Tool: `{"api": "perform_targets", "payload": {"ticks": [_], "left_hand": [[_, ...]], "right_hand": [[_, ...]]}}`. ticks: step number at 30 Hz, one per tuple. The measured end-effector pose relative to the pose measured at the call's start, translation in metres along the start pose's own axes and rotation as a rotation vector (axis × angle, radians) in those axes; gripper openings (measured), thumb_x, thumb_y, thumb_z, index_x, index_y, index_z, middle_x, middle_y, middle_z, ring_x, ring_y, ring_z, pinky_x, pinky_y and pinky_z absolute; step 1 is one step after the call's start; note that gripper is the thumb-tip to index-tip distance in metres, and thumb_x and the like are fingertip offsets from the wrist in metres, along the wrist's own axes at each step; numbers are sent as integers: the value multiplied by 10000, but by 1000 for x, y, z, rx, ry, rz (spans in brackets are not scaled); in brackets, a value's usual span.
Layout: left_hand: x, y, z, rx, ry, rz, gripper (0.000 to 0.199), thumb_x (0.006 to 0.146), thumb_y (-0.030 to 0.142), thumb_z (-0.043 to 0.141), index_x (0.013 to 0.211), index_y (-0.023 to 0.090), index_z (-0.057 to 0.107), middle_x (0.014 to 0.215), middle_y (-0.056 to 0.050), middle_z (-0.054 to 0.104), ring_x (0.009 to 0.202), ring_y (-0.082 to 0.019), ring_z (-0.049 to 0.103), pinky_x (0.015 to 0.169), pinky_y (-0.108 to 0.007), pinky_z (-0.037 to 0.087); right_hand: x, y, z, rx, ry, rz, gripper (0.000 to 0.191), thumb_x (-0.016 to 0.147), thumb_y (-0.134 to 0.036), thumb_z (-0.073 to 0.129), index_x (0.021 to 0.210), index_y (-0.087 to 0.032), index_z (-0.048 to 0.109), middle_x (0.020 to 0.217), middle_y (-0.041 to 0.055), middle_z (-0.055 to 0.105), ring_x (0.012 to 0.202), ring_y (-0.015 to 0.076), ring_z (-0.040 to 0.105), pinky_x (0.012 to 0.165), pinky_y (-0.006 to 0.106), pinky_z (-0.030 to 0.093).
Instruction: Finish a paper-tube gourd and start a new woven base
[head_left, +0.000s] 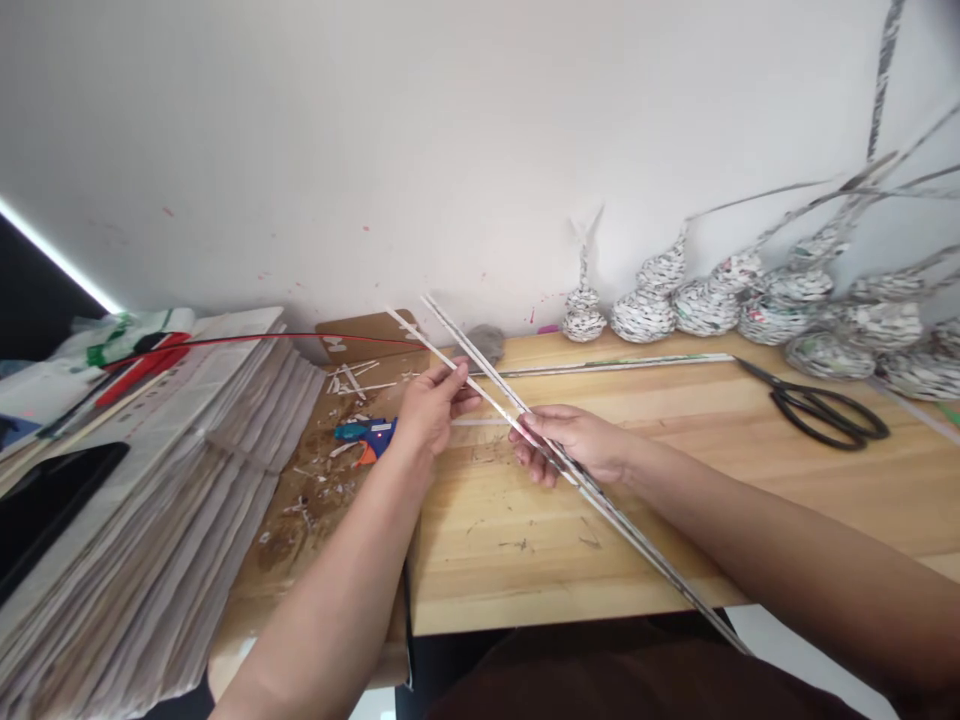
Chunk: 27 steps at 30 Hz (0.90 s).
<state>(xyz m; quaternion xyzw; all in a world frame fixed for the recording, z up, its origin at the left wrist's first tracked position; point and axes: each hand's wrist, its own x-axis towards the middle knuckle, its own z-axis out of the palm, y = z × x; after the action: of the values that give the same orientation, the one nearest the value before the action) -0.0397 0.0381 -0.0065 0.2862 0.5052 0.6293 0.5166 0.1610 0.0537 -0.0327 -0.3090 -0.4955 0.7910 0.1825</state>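
Several long thin paper strips (626, 527) run slantwise from above the table's middle down to its front edge. My right hand (566, 443) is closed round the bundle near its middle. My left hand (439, 405) pinches one strip that parts from the others toward the upper left. Beyond my hands another long paper strip (622, 365) lies flat on the wooden table (495, 580). A blue and orange glue gun (367, 437) rests just left of my left hand, partly hidden by my wrist.
Woven paper gourd shapes (705, 300) stand along the wall, some with long stems. Black scissors (817, 410) lie at the right. A tall newspaper stack (195, 480) with a phone (56, 500) on it fills the left. Paper scraps (300, 510) litter the brown board.
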Motion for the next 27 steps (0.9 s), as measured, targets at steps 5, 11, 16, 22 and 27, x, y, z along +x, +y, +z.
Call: {"api": "perform_targets", "payload": {"ticks": [5, 11, 16, 22, 27], "left_hand": [[1, 4, 0, -65, 11, -48, 104, 787, 154, 723, 879, 105, 710, 617, 4, 616, 539, -69, 591, 533, -163, 543], [1, 0, 3, -127, 9, -111, 55, 796, 136, 718, 817, 108, 675, 654, -5, 637, 568, -68, 616, 535, -143, 556], [-3, -2, 8, -180, -8, -163, 79, 870, 102, 619, 798, 98, 650, 629, -6, 639, 558, -68, 634, 528, -134, 563], [-8, -5, 16, -200, -26, -198, 140, 889, 88, 592, 751, 89, 612, 629, -37, 661, 551, -80, 651, 527, -132, 563], [-10, -6, 17, -226, -45, -202, 147, 902, 85, 570, 759, 95, 602, 629, -34, 660, 556, -87, 660, 538, -140, 569]], "right_hand": [[3, 0, -2, 39, 64, -62, 297, 808, -428, 708, 838, -140, 641, 649, 3, 643, 380, 40, 452, 311, 141, 276], [-3, -13, 6, 127, 83, -172, 378, 640, -315, 841, 931, -179, 641, 684, -38, 664, 323, 12, 371, 300, 155, 195], [-7, -16, 4, 149, 86, -200, 473, 644, -296, 854, 1073, -213, 675, 779, -13, 688, 355, 14, 438, 301, 155, 121], [-8, -18, -1, 158, 93, -295, 415, 684, -331, 838, 1067, -228, 714, 818, -3, 671, 391, 13, 470, 329, 169, 126], [-11, -23, 0, 163, 52, -299, 371, 687, -326, 839, 1023, -213, 729, 839, 16, 681, 433, 44, 551, 344, 171, 114]]}}
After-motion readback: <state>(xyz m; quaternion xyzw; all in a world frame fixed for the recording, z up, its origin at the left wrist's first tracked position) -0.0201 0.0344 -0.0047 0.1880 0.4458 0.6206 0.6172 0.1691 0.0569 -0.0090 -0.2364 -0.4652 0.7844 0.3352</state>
